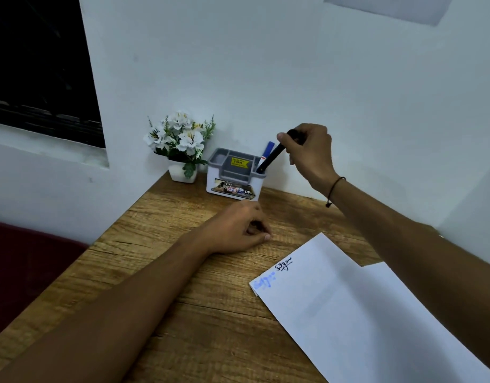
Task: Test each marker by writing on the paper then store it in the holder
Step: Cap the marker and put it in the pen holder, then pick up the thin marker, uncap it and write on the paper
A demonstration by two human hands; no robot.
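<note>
My right hand grips the top of a black marker, tilted, with its lower end at the right compartment of the grey and white holder. A blue marker stands in that same compartment. My left hand rests on the wooden desk in a loose fist, holding nothing, just in front of the holder. The white paper lies at the lower right, with blue and black scribbles near its left corner.
A small white pot of white flowers stands left of the holder against the wall. The wooden desk meets white walls at the back corner. A dark red seat lies beyond the desk's left edge.
</note>
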